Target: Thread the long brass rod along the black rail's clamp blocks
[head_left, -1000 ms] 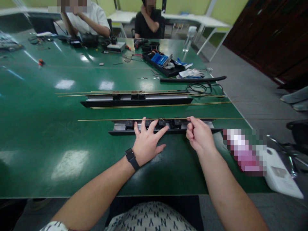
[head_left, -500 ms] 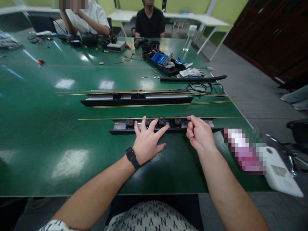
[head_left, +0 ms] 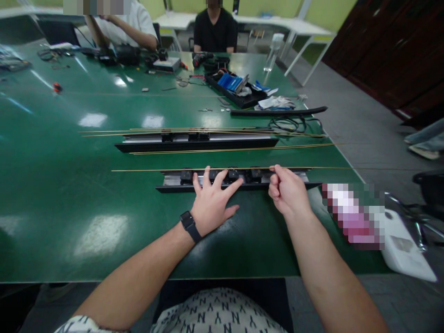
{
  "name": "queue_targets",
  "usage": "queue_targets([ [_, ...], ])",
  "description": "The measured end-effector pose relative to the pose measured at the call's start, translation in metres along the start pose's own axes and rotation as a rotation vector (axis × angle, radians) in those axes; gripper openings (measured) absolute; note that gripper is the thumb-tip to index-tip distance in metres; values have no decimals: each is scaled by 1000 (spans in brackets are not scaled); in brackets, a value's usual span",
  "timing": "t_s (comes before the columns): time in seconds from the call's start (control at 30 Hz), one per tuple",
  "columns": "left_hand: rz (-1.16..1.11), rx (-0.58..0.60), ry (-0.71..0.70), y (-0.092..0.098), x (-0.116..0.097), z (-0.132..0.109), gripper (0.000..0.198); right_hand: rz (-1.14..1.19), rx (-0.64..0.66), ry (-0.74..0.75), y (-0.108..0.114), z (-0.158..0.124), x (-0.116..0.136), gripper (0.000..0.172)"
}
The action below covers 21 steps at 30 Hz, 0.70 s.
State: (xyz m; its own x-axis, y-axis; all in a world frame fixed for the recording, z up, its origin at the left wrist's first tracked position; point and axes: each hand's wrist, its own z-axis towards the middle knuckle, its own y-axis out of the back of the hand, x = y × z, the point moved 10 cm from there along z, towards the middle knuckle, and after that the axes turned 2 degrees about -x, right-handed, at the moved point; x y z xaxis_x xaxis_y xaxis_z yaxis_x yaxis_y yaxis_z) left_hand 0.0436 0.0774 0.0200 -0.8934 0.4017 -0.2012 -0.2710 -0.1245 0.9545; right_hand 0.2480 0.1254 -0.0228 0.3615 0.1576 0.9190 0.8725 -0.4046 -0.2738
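Observation:
A long black rail with several small black blocks in its channel lies across the green table in front of me. My left hand, with a dark watch on the wrist, rests flat on the rail with fingers spread. My right hand is closed in a pinch on a thin brass rod that runs along the rail's far edge and sticks out past the table's right edge.
A second black rail with several brass rods lies further back. Behind it are a curved black strip, a coiled cable, a black tray of parts and a bottle. Two people sit at the far side. A white device lies right.
Both hands stay in place on the rail and rod. The view has shifted slightly; the far person in black has lowered a hand from the face.

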Motion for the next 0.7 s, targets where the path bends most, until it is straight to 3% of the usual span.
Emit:
queue_targets([
  [0.7, 3, -2, 0, 0, 1, 0, 73, -17, 13, 1, -1, -2, 1, 17],
])
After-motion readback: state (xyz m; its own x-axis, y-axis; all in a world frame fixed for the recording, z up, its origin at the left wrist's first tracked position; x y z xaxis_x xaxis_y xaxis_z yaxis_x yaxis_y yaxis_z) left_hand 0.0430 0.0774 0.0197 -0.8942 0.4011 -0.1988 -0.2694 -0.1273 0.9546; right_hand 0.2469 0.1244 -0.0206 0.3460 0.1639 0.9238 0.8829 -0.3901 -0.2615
